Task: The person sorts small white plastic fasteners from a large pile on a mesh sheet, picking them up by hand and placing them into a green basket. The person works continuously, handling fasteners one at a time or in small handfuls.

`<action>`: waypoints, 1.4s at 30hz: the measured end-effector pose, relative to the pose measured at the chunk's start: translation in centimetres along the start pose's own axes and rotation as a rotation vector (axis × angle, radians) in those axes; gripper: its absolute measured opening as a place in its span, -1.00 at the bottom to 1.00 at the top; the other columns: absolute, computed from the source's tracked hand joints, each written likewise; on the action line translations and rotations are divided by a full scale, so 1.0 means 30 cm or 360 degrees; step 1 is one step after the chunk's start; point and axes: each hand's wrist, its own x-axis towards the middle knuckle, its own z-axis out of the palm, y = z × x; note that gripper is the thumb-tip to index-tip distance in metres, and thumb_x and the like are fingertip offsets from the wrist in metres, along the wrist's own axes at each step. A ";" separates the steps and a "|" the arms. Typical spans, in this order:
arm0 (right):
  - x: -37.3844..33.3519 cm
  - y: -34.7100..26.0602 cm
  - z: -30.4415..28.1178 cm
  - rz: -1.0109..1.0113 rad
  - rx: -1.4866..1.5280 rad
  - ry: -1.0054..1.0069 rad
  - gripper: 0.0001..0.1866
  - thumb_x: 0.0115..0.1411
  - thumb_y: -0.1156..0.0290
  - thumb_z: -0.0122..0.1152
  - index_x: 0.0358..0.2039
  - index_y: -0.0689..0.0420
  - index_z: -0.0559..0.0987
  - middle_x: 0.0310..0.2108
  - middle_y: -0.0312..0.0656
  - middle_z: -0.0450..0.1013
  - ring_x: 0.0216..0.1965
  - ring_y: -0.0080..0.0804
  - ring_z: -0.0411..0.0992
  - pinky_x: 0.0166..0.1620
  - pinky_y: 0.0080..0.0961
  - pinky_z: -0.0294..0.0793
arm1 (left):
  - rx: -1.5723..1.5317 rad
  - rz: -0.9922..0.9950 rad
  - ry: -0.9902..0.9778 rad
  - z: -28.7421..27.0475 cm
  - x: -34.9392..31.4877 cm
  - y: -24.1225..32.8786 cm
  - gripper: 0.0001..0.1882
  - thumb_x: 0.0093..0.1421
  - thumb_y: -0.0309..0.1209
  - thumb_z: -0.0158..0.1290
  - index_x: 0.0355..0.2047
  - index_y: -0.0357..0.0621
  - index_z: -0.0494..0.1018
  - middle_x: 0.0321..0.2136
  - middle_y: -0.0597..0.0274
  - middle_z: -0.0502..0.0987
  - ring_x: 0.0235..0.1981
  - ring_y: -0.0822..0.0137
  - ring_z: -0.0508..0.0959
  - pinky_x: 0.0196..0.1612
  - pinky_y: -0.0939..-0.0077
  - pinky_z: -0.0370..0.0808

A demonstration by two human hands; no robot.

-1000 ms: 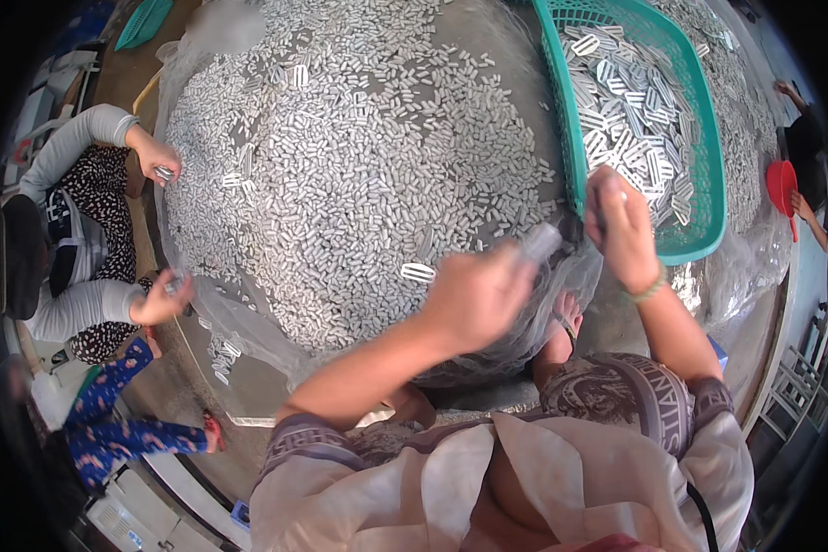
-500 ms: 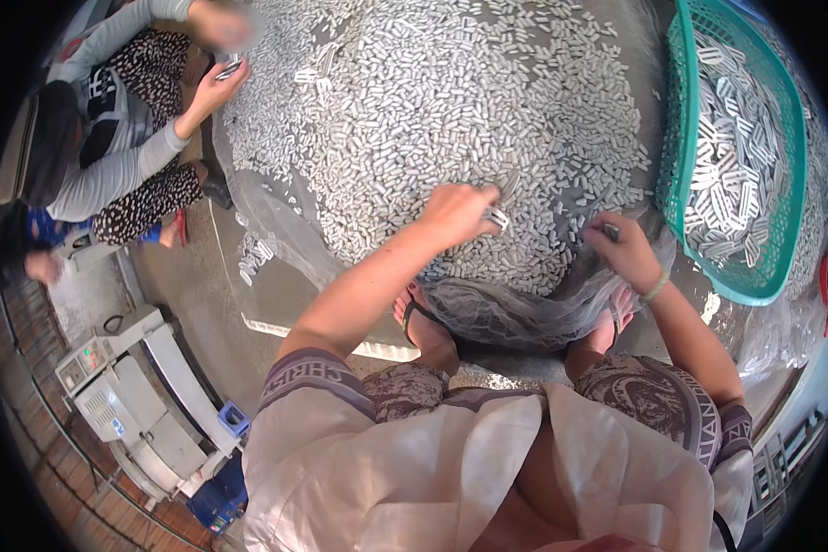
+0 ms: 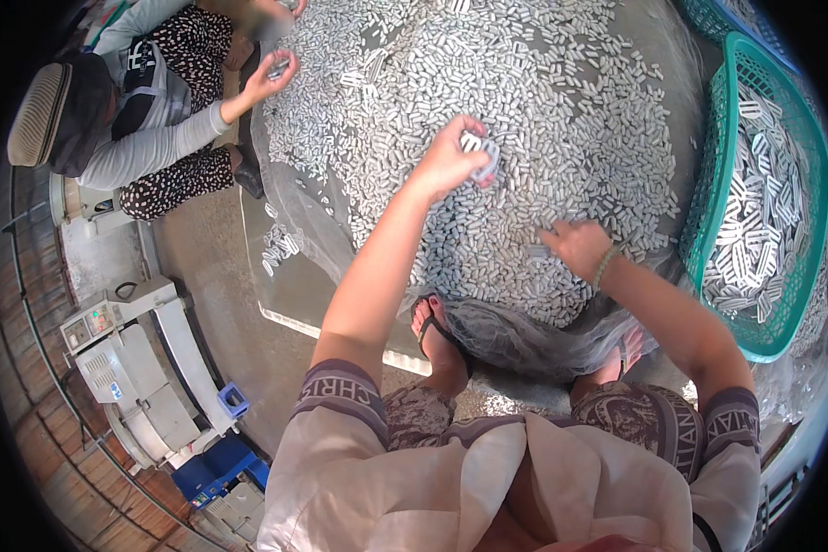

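Observation:
A wide heap of small silver metal pieces (image 3: 524,101), rounded and oblong, spreads out before me. Over its middle, my left hand (image 3: 446,166) is closed around several slotted metal pieces (image 3: 474,144), which show between thumb and fingers. To the right and nearer me, my right hand (image 3: 582,250) reaches low over the heap with its fingers stretched toward the small pieces; its fingertips are slightly blurred. No piece shows clearly in it.
A green plastic basket (image 3: 719,184) filled with slotted metal pieces stands at the right, a blue basket (image 3: 754,32) behind it. Sheer netting (image 3: 524,336) bunches by my feet. A co-worker (image 3: 170,101) sits at the far left. Below stands a grey machine (image 3: 143,377).
My left hand has moved farther out over the heap with the slotted pieces. My right hand has come left from the heap's edge onto the small pieces. The whole view has shifted slightly.

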 end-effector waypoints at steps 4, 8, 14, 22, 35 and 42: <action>-0.090 0.000 0.015 0.0050 0.0177 0.0140 -0.80 0.01 0.43 0.06 -0.29 0.00 0.46 -0.47 -0.20 0.33 -0.56 -0.32 0.44 -0.53 -0.40 0.44 | 0.1113 0.0660 0.0557 -0.030 0.163 0.083 -0.65 -0.05 -0.53 0.08 -0.18 -0.19 0.38 -0.34 0.11 0.50 -0.41 0.20 0.52 -0.30 0.39 0.46; -0.152 -0.020 -0.064 0.0491 0.0702 0.0453 -0.89 0.02 0.40 0.17 -0.40 0.10 0.51 -0.45 -0.20 0.33 -0.55 -0.31 0.43 -0.49 -0.42 0.43 | 0.2048 0.0810 0.0964 -0.172 0.292 0.078 -0.68 -0.03 -0.51 0.04 -0.20 -0.22 0.40 -0.33 0.06 0.52 -0.34 0.02 0.50 -0.24 0.25 0.45; -0.240 0.069 -0.003 0.1426 0.1996 0.0643 -0.81 0.10 0.40 0.07 -0.27 0.19 0.49 -0.52 -0.22 0.42 -0.70 -0.52 0.26 -0.63 -0.60 0.22 | 0.2208 0.0423 0.0492 0.066 0.223 0.063 -0.76 0.09 -0.51 -0.17 -0.21 -0.21 0.35 -0.38 -0.09 0.51 -0.29 -0.04 0.49 -0.18 0.14 0.43; -0.305 0.128 -0.093 0.1662 0.2600 0.0694 -0.73 0.06 0.47 0.01 -0.20 0.30 0.41 -0.42 -0.12 0.47 -0.54 -0.44 0.41 -0.54 -0.61 0.37 | 0.1660 0.0382 0.0048 0.312 -0.005 0.049 -0.68 0.06 -0.59 -0.20 -0.14 -0.15 0.31 -0.34 -0.15 0.49 -0.25 -0.06 0.50 -0.18 0.16 0.41; -0.276 0.078 -0.098 0.1550 0.2494 0.0703 -0.70 0.04 0.60 -0.11 -0.15 0.16 0.32 -0.40 -0.13 0.39 -0.53 -0.40 0.42 -0.47 -0.54 0.46 | 0.1911 0.0441 -0.0231 0.328 -0.008 -0.042 -0.72 0.10 -0.51 -0.16 -0.18 -0.01 0.40 -0.37 0.05 0.54 -0.34 0.12 0.55 -0.26 0.28 0.46; -0.257 0.079 -0.043 0.1536 0.1727 0.0532 -0.73 0.00 0.46 0.11 -0.23 0.13 0.44 -0.50 -0.27 0.34 -0.52 -0.49 0.31 -0.41 -0.57 0.35 | 0.1651 0.0386 0.0113 0.214 0.011 -0.003 -0.78 0.10 -0.43 -0.06 -0.22 0.04 0.44 -0.36 0.08 0.54 -0.28 0.08 0.52 -0.21 0.24 0.43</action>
